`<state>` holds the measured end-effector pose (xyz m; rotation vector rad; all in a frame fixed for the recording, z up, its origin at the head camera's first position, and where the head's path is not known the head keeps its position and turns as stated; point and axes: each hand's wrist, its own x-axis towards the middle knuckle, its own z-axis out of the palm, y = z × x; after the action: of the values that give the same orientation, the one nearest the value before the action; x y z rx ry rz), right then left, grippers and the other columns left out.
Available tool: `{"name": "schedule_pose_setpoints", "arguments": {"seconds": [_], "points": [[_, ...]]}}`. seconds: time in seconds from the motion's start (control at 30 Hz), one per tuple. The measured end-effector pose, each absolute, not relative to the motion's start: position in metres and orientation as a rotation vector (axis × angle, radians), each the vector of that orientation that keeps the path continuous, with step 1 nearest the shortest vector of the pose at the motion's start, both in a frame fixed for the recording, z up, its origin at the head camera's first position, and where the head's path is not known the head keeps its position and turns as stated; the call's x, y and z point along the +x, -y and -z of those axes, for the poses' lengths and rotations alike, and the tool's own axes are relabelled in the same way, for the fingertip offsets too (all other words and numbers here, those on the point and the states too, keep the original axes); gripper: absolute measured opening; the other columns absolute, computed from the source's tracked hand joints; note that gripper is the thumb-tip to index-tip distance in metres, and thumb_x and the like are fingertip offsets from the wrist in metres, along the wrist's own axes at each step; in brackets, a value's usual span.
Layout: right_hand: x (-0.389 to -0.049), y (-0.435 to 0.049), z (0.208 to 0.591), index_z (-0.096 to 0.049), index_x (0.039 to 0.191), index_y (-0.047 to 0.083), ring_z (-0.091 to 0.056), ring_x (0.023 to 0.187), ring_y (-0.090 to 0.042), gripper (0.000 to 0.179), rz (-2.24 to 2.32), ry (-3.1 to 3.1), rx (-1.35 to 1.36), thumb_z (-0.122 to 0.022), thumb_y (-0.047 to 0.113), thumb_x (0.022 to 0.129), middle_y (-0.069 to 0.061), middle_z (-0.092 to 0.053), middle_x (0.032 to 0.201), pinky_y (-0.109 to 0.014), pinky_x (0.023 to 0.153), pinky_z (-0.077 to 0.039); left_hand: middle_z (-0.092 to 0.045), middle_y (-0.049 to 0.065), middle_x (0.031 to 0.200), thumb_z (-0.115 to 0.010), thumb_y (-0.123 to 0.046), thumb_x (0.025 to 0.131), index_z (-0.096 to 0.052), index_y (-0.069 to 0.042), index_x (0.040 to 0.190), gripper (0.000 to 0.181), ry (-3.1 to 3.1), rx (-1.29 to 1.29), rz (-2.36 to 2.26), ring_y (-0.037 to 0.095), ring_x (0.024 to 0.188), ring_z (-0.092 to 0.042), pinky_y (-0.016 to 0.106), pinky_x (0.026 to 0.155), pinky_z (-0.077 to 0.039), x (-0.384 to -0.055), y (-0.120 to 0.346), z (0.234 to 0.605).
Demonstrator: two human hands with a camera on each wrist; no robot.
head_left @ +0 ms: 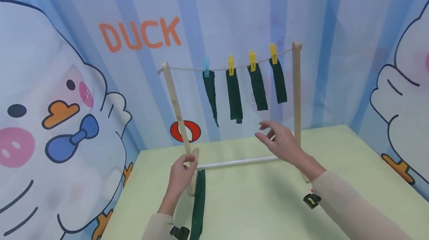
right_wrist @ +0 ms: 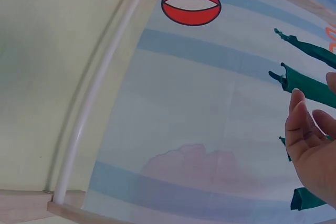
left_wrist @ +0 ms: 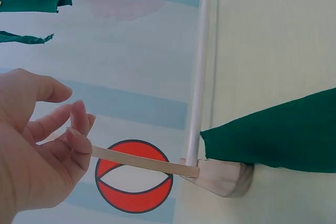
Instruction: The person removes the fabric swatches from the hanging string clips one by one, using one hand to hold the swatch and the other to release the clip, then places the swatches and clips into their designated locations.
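My left hand point(head_left: 182, 173) hovers beside the left wooden post point(head_left: 176, 107), its fingers loosely bent and holding nothing in the left wrist view. Below the hanging cloths, my right hand point(head_left: 280, 142) is raised with its fingers relaxed and nothing between them. A blue clothespin point(head_left: 206, 67) clips a narrow, bunched dark green cloth strip point(head_left: 210, 94) to the string point(head_left: 187, 69). Further right, yellow clothespins point(head_left: 231, 65) hold more green strips point(head_left: 258, 87) on the same string. Another green strip point(head_left: 199, 202) lies on the table, near the left foot of the rack.
A white rod point(head_left: 241, 161) joins the bases of the left post and the right wooden post point(head_left: 296, 94). The rack stands on a pale yellow table point(head_left: 248, 210). Behind is a striped blue curtain point(head_left: 228, 9) printed with ducks.
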<state>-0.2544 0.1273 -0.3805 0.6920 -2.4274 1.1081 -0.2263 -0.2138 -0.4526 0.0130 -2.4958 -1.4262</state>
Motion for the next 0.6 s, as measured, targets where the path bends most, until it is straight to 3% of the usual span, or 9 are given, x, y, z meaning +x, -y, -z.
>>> {"name": "schedule_pose_setpoints", "arguments": {"seconds": [0.13,0.37,0.6], "points": [[-0.257,-0.118,0.37,-0.058,0.131,0.002,-0.066,0.081,-0.018,0.041,-1.127,2.369,0.745,-0.067,0.026,0.098,-0.012,-0.065,0.117,-0.031,0.07,-0.056,-0.066,0.012,0.117,-0.062,-0.015,0.098,-0.061,-0.007,0.124,0.028,2.455,-0.023,1.465,0.019,0.074,-0.061,0.03,0.066,-0.055,-0.232,0.21,0.443],[-0.261,-0.105,0.355,-0.059,0.13,0.003,-0.065,0.081,-0.017,0.038,-1.128,2.34,0.799,-0.066,0.024,0.099,-0.013,-0.062,0.121,-0.029,0.068,-0.056,-0.063,0.013,0.123,-0.063,-0.022,0.099,-0.047,-0.012,0.14,0.045,2.417,-0.067,1.584,0.022,0.079,-0.066,0.04,0.067,-0.058,-0.236,0.207,0.431],[-0.267,-0.093,0.339,-0.062,0.125,0.0,-0.066,0.077,-0.016,0.035,-1.103,2.217,0.873,-0.068,0.021,0.097,-0.014,-0.064,0.119,-0.031,0.066,-0.057,-0.066,0.01,0.116,-0.064,-0.014,0.098,-0.054,-0.01,0.133,0.036,2.31,-0.141,1.536,0.02,0.066,-0.061,0.032,0.059,-0.056,-0.24,0.206,0.426]]}}
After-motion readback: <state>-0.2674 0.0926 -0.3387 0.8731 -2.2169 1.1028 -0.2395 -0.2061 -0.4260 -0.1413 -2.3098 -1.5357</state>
